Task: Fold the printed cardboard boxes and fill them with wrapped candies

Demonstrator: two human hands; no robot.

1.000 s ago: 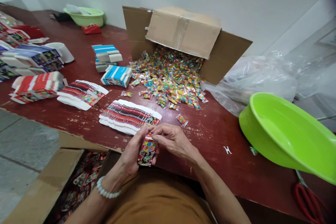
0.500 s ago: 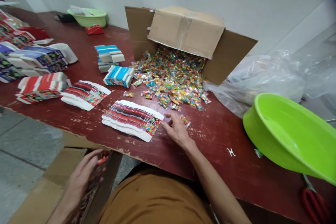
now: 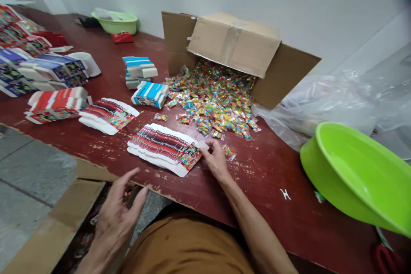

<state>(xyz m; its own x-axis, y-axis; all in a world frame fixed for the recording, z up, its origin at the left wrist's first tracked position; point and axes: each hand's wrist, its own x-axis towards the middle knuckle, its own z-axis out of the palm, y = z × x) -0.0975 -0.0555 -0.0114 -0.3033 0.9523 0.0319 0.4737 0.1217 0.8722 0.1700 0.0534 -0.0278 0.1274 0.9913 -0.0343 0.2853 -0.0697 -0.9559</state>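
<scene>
On the red surface [image 3: 257,171], the right hand [image 3: 214,159] pinches the right end of the flat-carton stack [image 3: 160,145]; the left hand [image 3: 117,218], farther off, spreads open.

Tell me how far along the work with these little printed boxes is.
Done: the floor carton under the left hand, which is open and empty, already holds printed packs, though they are blurred. In hand: the right hand has its fingers pinching the top flat box of the fanned stack. Left: the rest of that stack, a second fanned stack, and a big candy pile spilling from the tipped carton.
</scene>
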